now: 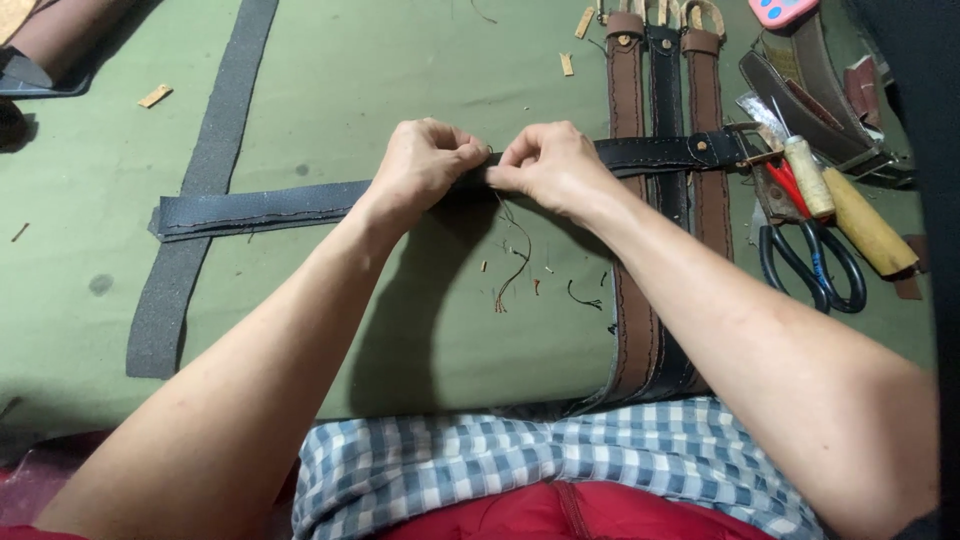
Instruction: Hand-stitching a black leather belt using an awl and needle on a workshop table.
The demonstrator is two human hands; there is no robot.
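Left of the black-handled scissors (pixel 812 262), both hands pinch a dark belt (pixel 640 154) lying crosswise on the green tabletop (pixel 330 90): left hand (pixel 425 162) and right hand (pixel 548 165) fingers clenched on its stitched edge, almost touching.

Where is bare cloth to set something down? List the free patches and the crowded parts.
Free: green cloth above the hands, between grey strip and upright belts; also below the black belt, near the thread scraps. Crowded: right edge, with scissors and wooden-handled tools.
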